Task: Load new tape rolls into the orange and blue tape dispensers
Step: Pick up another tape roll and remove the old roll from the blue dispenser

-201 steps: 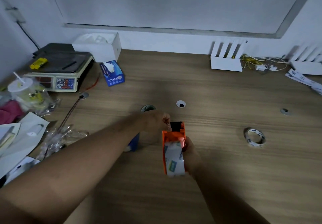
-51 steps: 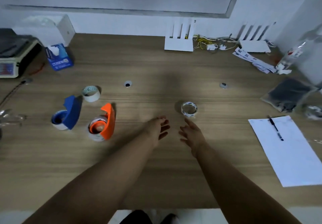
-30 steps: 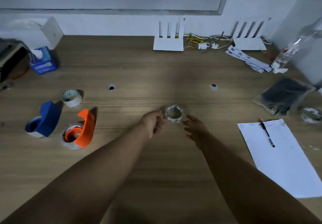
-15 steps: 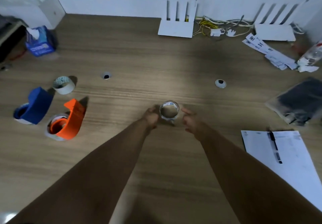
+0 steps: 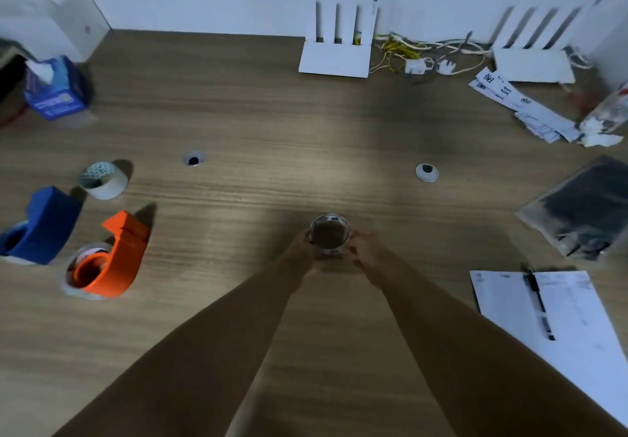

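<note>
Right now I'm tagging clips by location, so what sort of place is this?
Probably an office or packing workspace: a wooden desk with cable grommets, white routers by the wall, an orange tape dispenser and blue tape dispenser, plus a printed sheet with a pen.

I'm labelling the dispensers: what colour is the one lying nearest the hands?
Orange; the dispenser shows best in the head view.

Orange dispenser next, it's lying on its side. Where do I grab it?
Likely by the angular end of the orange dispenser that juts clear of its roll, coming from above; the roll end lies flat on the table. The left hand and right hand both hold the tape ring, so free one first.
</note>
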